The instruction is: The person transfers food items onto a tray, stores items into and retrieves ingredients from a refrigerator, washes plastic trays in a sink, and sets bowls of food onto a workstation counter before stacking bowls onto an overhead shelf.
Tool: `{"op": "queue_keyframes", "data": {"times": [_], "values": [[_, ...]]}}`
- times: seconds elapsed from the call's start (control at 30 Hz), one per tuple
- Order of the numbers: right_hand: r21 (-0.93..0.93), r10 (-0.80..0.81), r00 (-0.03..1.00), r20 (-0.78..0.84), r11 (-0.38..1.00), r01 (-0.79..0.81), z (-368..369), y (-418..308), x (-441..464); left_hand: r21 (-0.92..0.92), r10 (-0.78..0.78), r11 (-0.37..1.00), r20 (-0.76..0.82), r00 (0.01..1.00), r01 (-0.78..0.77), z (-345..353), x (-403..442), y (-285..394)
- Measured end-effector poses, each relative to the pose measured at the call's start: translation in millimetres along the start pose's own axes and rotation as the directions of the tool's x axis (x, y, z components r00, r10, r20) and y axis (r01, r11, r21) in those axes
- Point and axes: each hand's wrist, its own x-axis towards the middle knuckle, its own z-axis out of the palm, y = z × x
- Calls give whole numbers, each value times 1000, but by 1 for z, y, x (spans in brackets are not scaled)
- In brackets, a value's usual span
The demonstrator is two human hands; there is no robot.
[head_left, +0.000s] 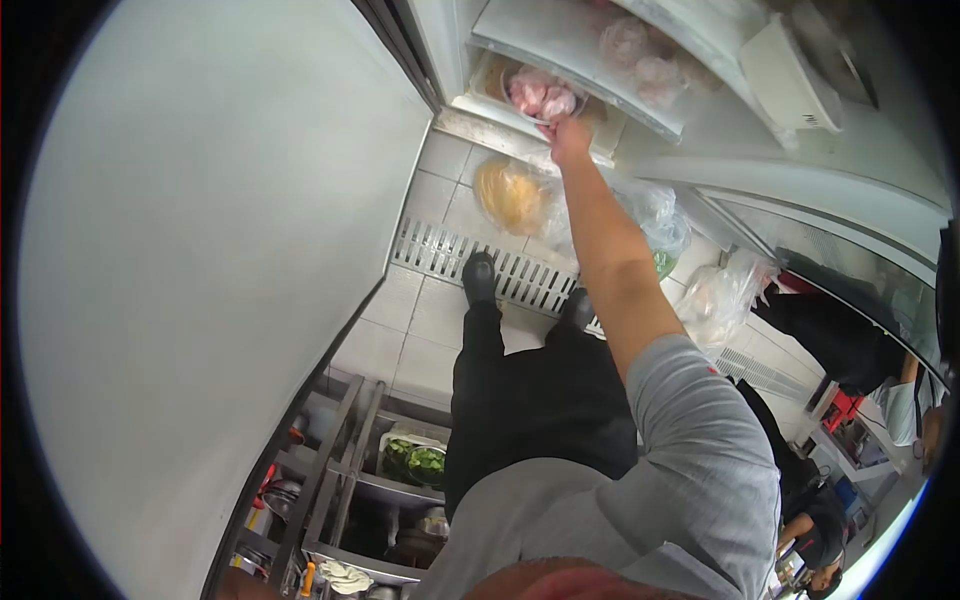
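My right arm stretches forward into the refrigerator, below a shelf. My right hand [568, 139] is closed at the near rim of a round bowl, the fingertips partly hidden by it. Pinkish raw meat [543, 95], in pieces, fills the bowl, which sits low inside the compartment. At the bottom left, a dim skin-toned patch beside the door's lower edge may be part of my left arm or hand; its fingers do not show. The large pale refrigerator door [220, 230] stands swung out on my left.
Plastic bags, one with yellow contents [512, 197], lie on the tiled floor by a slotted drain grate [430, 245]. Bagged food [655, 78] rests on the upper shelf. A container of green leaves [427, 464] is in the counter behind. Other people are at the right.
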Motion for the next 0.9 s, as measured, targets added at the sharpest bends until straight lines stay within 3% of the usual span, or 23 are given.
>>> {"op": "queue_keyframes", "data": {"times": [0.1, 0.13, 0.23, 0.27, 0.3, 0.33, 0.37, 0.43, 0.47, 0.5, 0.53, 0.57, 0.6, 0.63, 0.67, 0.77, 0.9], "values": [[-206, -15, 997, 72, 978, 29, -18, -6, 14, 53, -32, 998, 0, 999, 32, 4, -7, -9], [-299, 116, 992, -54, 946, -127, -19, -9, 22, 59, -36, 998, 1, 999, 36, 6, -10, -11], [-632, 351, 936, -12, 723, -279, -31, -8, 30, 76, -18, 997, 34, 999, 15, 15, -13, -6], [-593, 253, 967, 38, 784, -182, -40, 2, 20, 90, -3, 996, 59, 998, -3, 20, -13, -1], [-664, 282, 951, 130, 737, -128, -61, 21, 31, 95, 19, 995, 94, 995, -28, 27, -15, 6], [-732, 142, 910, 389, 648, 211, -72, 25, 3, 98, 43, 994, 138, 989, -56, 37, -16, 13], [-582, 253, 937, 241, 811, -69, -78, 36, -31, 98, 75, 991, 194, 978, -96, 49, -19, 25], [-753, 206, 878, 433, 618, 227, -130, 55, -109, 96, 147, 977, 349, 926, -191, 86, -29, 50], [-941, 362, 888, 284, 285, 185, -122, 9, -182, 76, 190, 967, 427, 884, -244, 105, -40, 65], [-821, 405, 851, 334, 569, 51, -174, 42, -208, 51, 236, 952, 503, 831, -300, 123, -53, 82], [-702, 225, 698, 680, -75, 708, -215, 46, -244, 16, 283, 935, 569, 772, -355, 137, -71, 98], [-925, 344, 859, 380, 156, 347, -231, 14, -294, -26, 334, 913, 621, 709, -407, 145, -89, 115], [-921, 291, 936, 199, 382, 78, -262, -3, -338, -73, 389, 884, 664, 639, -463, 151, -110, 134], [-774, 226, 974, 11, 619, -135, -295, -18, -381, -127, 441, 851, 700, 562, -509, 156, -133, 150], [-580, 262, 937, -231, 736, -349, -305, -66, -432, -184, 490, 814, 727, 481, -551, 159, -154, 168], [-495, 243, 867, -436, 739, -456, -407, -116, -508, -389, 631, 678, 744, 222, -624, 165, -230, 219], [-316, 0, 874, -486, 932, -176, -514, -152, -585, -672, 824, 448, 566, -18, -589, 148, -327, 288]]}}
